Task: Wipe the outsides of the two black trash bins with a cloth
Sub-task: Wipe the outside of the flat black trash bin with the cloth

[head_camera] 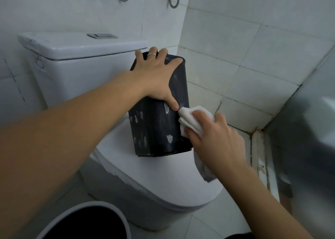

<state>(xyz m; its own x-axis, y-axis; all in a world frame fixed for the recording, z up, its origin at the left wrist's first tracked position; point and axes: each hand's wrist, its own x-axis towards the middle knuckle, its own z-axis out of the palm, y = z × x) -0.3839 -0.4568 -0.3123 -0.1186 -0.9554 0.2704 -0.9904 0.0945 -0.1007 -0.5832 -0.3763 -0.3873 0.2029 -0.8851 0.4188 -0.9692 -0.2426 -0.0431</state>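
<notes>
**Fingers spread on the bin, cloth bunched against its side**

Fingers of the left hand lie spread across the upturned base of the black bin, the tips hooked over its far edge and the thumb reaching down the near face. That wide grip looks meant to brace the bin while the other hand rubs.

Largest in view is the toilet, its lid shut, which serves as a raised work surface; the cistern stands behind it against the tiled wall. Low at the near left is the grey rim of a round bin with a dark inside. Whether it is the second black bin I cannot tell.

On the lid stands the rectangular black bin, apparently upside down and tipped a little toward the right. Whitish smears and spots show on its near face, so that side appears not yet wiped clean.

At its right side the right hand grips the white cloth, fingers curled round a bunched wad pressed to the bin's right edge, just beside the left thumb. A loose tail of cloth hangs below the hand. My reading is that the first bin is in mid-wipe.
</notes>
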